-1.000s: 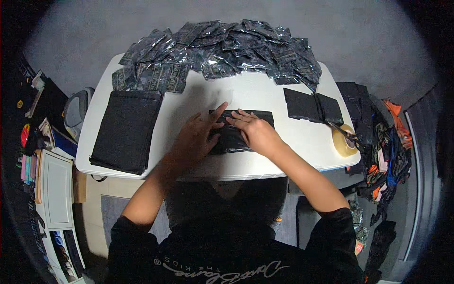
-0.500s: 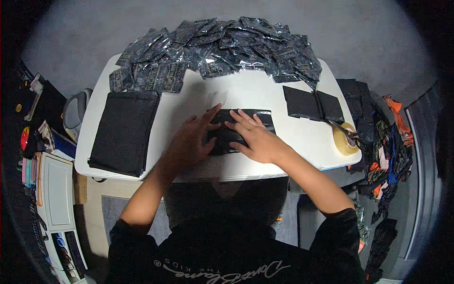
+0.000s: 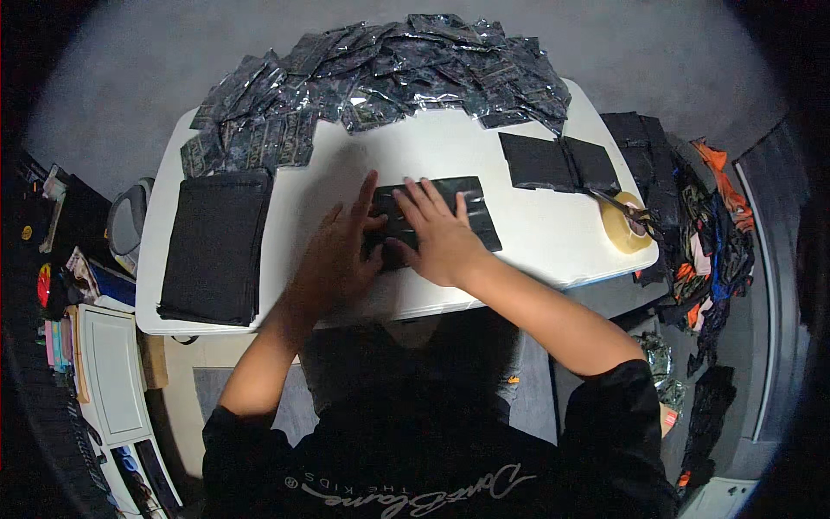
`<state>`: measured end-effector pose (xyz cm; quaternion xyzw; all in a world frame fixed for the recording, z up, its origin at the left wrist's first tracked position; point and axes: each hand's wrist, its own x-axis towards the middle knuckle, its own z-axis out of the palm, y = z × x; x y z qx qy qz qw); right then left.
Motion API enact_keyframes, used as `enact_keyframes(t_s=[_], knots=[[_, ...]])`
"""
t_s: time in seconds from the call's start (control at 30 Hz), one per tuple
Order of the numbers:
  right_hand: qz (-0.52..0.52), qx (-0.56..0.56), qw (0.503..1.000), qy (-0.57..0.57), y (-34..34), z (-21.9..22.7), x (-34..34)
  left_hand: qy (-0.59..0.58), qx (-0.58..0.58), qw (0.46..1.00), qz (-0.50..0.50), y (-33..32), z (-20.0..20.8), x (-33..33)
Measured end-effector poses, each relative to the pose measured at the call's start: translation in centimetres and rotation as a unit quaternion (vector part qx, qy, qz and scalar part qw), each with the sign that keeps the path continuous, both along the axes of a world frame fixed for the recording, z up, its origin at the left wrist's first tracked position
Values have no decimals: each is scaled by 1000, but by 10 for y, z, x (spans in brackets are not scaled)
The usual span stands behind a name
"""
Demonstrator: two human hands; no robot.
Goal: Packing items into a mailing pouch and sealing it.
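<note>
A black, shiny folded plastic packet (image 3: pixel 474 216) lies flat on the white table (image 3: pixel 432 143) in front of me. My right hand (image 3: pixel 441 242) rests on top of it, palm down with the fingers spread. At the packet's left edge is my left hand (image 3: pixel 341 246), its fingers stretched out and apart, the thumb near the right hand's thumb. Part of the packet is covered by both hands. Left of my left hand stands a neat stack of flat black bags (image 3: pixel 214 246).
A heap of clear-wrapped dark packets (image 3: pixel 389 73) lines the table's far edge. Two flat black packets (image 3: pixel 536 163) lie to the right, near a tape roll (image 3: pixel 621 227) and black scissors (image 3: pixel 644 218). Clothes (image 3: pixel 700 251) are piled right of the table. A white cabinet (image 3: pixel 117 368) stands left.
My right hand has slid left across the packet, toward my left hand. The view has shifted slightly, so the table sits a little differently in it.
</note>
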<state>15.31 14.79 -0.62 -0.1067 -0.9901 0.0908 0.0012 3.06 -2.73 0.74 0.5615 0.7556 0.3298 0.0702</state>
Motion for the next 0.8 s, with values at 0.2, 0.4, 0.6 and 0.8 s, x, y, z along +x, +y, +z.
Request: enact_keyframes(t_s=[0.2, 0.4, 0.6, 0.8], knots=[[-74, 9, 996, -38, 13, 2, 26, 18, 5, 1000, -8, 0, 9, 3], [-57, 70, 995, 49, 13, 20, 30, 68, 57, 996, -26, 6, 23, 5], [34, 25, 975, 217, 80, 27, 31, 21, 24, 999, -21, 6, 18, 1], [104, 45, 983, 146, 109, 12, 28, -38, -11, 999, -21, 9, 15, -4]])
